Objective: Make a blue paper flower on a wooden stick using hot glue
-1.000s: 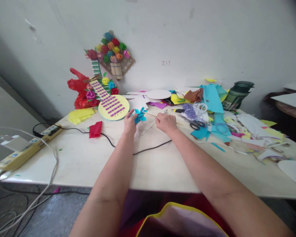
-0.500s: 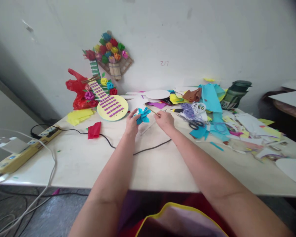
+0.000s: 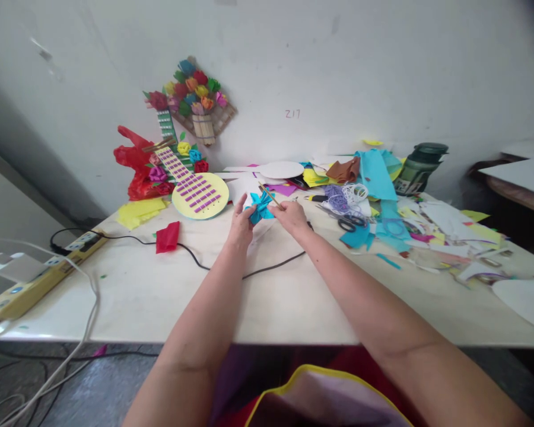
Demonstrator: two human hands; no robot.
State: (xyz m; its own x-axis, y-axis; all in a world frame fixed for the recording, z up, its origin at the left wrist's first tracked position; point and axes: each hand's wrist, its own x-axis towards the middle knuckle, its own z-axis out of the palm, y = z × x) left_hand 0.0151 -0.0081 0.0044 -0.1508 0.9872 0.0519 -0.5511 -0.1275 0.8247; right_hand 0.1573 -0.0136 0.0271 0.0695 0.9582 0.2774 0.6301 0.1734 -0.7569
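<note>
My left hand (image 3: 241,225) is closed on a blue paper flower (image 3: 260,207) with pointed petals, held above the middle of the table. My right hand (image 3: 291,216) grips a thin wooden stick (image 3: 270,194), its tip pointing up and to the left. The fingers of that hand are at the flower's right petals; whether they pinch a petal too, I cannot tell. To the left lies a folded red paper piece (image 3: 167,237). A yellow paper guitar (image 3: 200,193) with purple strips rests behind it.
A black cable (image 3: 276,268) crosses the table (image 3: 289,311) under my forearms. At left is a yellow power strip (image 3: 9,296). Scissors (image 3: 349,223), purple string (image 3: 338,198), paper scraps (image 3: 449,225) and a green bottle (image 3: 420,169) are on the right. Paper flowers (image 3: 200,89) hang on the wall.
My right hand has moved left with the stick, from beside the flower to its petals. The stick now crosses in front of the flower's right side. My left hand still holds the flower.
</note>
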